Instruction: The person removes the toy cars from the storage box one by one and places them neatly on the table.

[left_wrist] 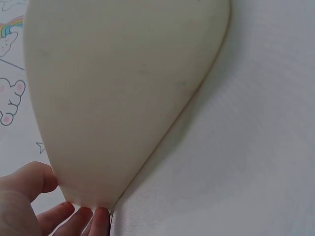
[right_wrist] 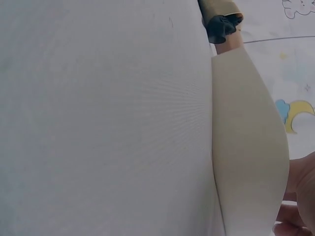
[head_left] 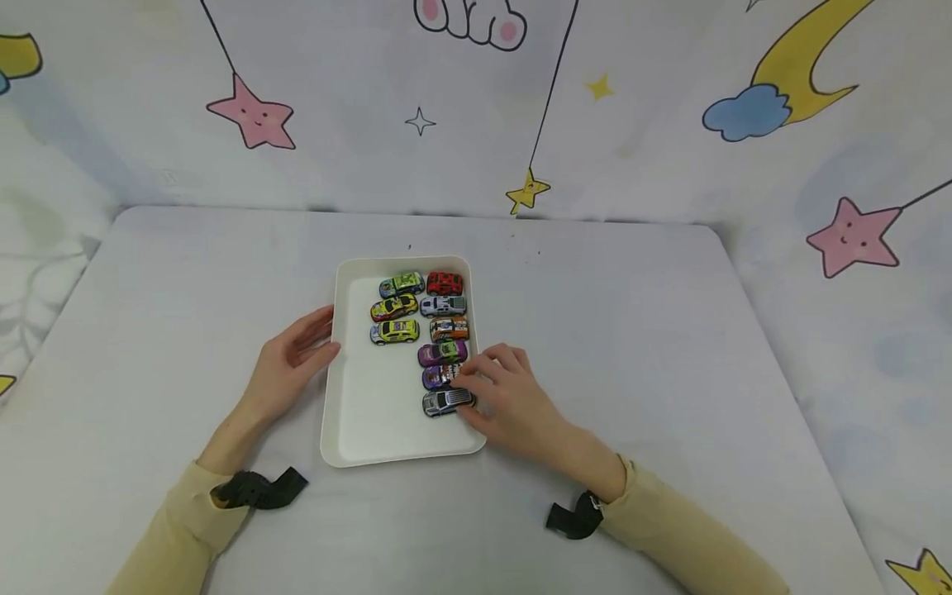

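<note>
- Nearest the viewer, tan sleeves (head_left: pixel 687 529) with dark wrist straps (head_left: pixel 262 489) led to two bare hands.
- The white tray (head_left: pixel 375 409) lay on the table, its long axis running near to far, between the hands.
- Nearest of its cars, in the right-hand column, was the silver car (head_left: pixel 440 403). Its long axis ran mostly left to right, the right end turned slightly away from the person, close beside the tray's right wall.
- The right hand (head_left: pixel 513 401) was the nearer one: the car lay just to its left, its right end pinched between thumb and fingertips. This crosswise alignment seemed the relation that mattered most.
- Just beyond, close alongside and roughly parallel, sat the purple-blue car (head_left: pixel 435 378), its right end partly hidden by the fingers; the purple-green car (head_left: pixel 441 354) came next.
- Across the tray, well apart from the silver car, the left hand (head_left: pixel 286 368) rested against the outside of the left wall, thumb and fingers spread apart.
- Farther up, the orange car (head_left: pixel 449 329) faced the yellow car (head_left: pixel 395 332) across a gap, with four more cars beyond them.
- Farthest stood the star-printed backdrop (head_left: pixel 335 157).
</note>
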`<state>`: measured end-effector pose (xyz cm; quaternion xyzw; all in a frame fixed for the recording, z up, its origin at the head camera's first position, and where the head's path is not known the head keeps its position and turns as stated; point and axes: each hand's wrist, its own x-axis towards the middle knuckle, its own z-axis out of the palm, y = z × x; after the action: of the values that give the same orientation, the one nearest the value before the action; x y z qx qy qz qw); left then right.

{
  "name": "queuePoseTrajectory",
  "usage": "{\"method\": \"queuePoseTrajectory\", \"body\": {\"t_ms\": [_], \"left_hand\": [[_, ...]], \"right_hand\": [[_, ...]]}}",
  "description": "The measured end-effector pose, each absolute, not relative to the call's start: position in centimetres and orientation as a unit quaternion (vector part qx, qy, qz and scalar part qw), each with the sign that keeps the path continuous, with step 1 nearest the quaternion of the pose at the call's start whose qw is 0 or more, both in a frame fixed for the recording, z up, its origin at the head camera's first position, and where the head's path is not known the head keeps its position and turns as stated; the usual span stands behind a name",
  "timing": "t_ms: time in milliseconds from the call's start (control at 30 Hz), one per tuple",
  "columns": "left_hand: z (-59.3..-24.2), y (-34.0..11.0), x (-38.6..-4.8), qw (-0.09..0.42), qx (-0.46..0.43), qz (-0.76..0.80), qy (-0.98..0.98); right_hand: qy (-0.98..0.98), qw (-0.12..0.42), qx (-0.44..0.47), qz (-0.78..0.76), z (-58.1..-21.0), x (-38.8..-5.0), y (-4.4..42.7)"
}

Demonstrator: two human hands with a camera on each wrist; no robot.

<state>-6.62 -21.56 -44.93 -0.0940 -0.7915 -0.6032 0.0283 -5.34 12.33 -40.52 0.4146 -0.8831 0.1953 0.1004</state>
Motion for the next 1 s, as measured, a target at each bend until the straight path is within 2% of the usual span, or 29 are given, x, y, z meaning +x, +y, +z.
{"method": "queuePoseTrajectory", "body": {"t_ms": [600,833,1000], "left_hand": [[-44.88,-21.64,-6.61,0.032,-0.095,-0.587,-0.804],[-44.59,-21.57,-6.58,0.029,-0.089,-0.585,-0.806],[-44.6,-21.48,-6.54,0.025,-0.087,-0.588,-0.803]], "right_hand": [[-0.903,0.027,0.366,0.223,-40.37,-4.79,11.99],[-0.898,0.029,0.371,0.236,-40.46,-4.83,11.87],[-0.884,0.066,0.393,0.244,-40.93,-5.02,12.07]]}}
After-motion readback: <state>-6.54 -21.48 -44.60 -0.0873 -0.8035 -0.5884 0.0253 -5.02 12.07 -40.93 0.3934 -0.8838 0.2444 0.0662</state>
